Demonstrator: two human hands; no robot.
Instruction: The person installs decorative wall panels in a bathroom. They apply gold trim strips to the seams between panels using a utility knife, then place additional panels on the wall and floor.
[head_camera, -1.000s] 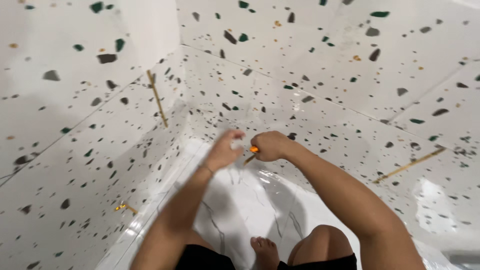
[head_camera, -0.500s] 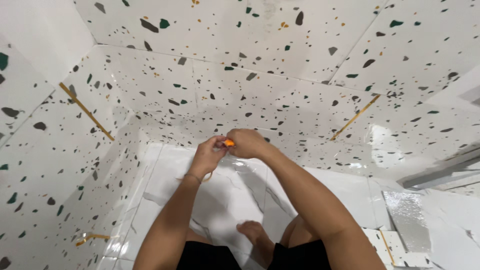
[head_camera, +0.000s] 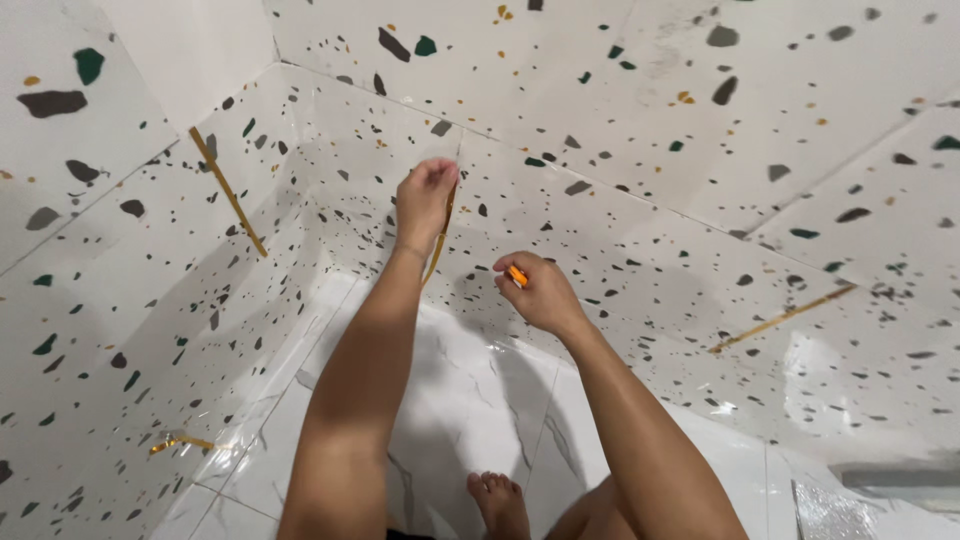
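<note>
A thin yellow-gold strip (head_camera: 439, 240) hangs along the vertical joint between two speckled white terrazzo wall tiles, its upper end pinched in the left hand and its lower part curving down beside the left wrist.

Going from the left: another gold strip (head_camera: 228, 190) runs slantwise along a joint of the left terrazzo wall (head_camera: 110, 290), and a short gold piece (head_camera: 180, 441) lies low where that wall meets the glossy white marble-look floor tiles (head_camera: 460, 400). The left hand (head_camera: 424, 200) is raised against the far wall, fingers closed together and clamped on the top of the thin strip, the bare forearm stretching down toward the camera. Below, between the two arms, a bare foot (head_camera: 497, 500) stands on the floor tile.

The right hand (head_camera: 541, 293) sits lower and just to the right of the strip, apart from it, fingers curled shut around a small orange tool (head_camera: 516, 275), only the tip of which shows; what kind of tool it is cannot be told. Further right, a third gold strip (head_camera: 782, 318) lies in a slanting joint of the right-hand terrazzo wall (head_camera: 760, 130).
</note>
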